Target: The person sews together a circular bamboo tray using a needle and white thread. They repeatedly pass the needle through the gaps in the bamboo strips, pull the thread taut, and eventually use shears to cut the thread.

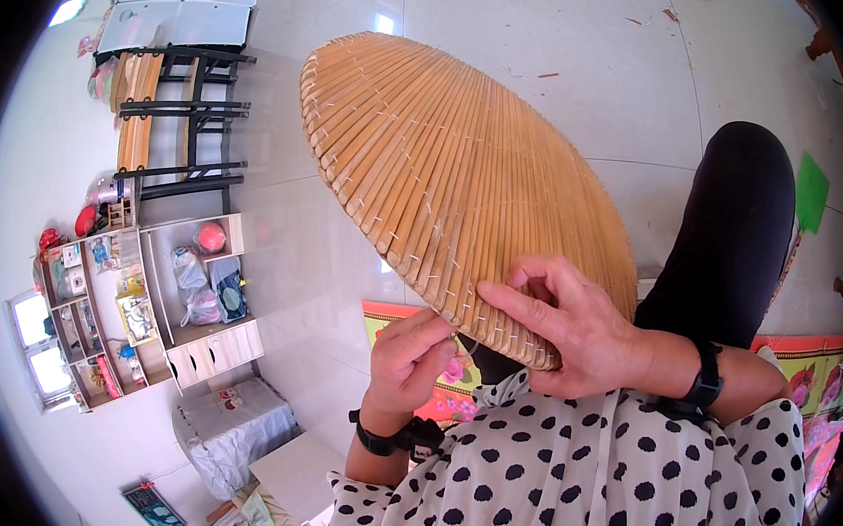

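Note:
A large round lid-like mat [467, 168] of narrow bamboo slats, stitched with rows of white thread, is tilted in front of me, its near rim close to my chest. My right hand [574, 323] grips the near rim, thumb pressed on the upper face and other fingers partly hidden. Just left of it, my left hand [407, 355] is closed in a pinch beside the rim's edge. A thin curved strand [469, 346] shows by those fingertips; whether they hold it is too small to tell.
My dark-trousered knee [738, 207] rises at the right, near a green plastic paddle [812, 193]. Flowered cloth [394, 312] lies under the work. Folded black-framed furniture [187, 120], a shelf unit [110, 315] and a covered box [234, 426] stand at the left. Scraps dot the tiled floor [593, 40].

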### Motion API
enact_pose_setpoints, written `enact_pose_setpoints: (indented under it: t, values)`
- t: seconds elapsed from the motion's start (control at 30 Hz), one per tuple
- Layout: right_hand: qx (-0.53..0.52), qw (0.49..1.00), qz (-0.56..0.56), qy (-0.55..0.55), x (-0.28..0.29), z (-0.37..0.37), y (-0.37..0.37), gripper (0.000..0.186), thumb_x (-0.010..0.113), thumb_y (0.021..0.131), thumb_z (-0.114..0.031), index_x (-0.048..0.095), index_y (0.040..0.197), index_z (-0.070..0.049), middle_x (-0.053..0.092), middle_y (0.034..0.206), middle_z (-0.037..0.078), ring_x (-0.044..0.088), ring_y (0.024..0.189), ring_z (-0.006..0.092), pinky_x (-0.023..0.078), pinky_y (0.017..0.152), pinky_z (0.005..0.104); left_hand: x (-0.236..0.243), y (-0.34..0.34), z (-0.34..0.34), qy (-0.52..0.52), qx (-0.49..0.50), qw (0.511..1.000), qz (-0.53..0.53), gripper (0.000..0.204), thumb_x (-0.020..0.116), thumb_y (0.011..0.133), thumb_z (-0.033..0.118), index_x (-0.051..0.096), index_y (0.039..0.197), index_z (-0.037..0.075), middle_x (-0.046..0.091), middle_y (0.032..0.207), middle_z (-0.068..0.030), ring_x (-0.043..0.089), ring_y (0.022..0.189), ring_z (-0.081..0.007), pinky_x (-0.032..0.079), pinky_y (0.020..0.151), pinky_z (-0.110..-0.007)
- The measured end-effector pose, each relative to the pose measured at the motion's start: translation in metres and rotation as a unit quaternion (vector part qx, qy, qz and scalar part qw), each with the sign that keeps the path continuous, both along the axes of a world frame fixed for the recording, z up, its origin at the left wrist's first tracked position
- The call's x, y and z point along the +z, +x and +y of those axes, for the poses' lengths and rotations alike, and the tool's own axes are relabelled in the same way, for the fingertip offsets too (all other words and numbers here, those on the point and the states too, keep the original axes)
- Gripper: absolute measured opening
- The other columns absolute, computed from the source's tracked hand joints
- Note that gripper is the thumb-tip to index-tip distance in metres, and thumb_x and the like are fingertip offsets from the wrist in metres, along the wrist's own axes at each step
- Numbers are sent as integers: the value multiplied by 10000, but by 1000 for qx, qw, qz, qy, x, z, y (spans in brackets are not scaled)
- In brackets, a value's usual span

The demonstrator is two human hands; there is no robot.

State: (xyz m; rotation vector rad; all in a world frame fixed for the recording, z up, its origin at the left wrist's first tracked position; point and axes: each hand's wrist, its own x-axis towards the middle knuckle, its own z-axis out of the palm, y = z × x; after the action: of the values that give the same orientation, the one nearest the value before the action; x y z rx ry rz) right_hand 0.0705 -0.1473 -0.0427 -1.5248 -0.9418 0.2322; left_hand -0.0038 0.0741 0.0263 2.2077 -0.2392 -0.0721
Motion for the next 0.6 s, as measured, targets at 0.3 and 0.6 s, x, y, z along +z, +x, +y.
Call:
enact_pose_setpoints:
  t: [0.3, 0.6]
  values:
    - [9, 1000, 12, 1, -1, 0, 0, 828, 720, 601, -48, 470, 1390, -84, 402, 1134, 121, 523, 919, 248, 492, 779, 332, 1, 0, 2, 4, -20, 1000, 7, 288, 554, 796, -110, 594, 1080, -74, 609, 824, -137, 586, 669, -223, 461, 616, -286]
    - [2, 1000, 22, 11, 0, -1, 0, 812, 713, 589, -24, 495, 1369, -90, 405, 1127, 115, 534, 916, 246, 497, 778, 335, 1, -3, 1, 18, -6, 1000, 7, 358, 549, 791, -114, 591, 1142, -60, 628, 851, -152, 595, 659, -229, 470, 624, -287]
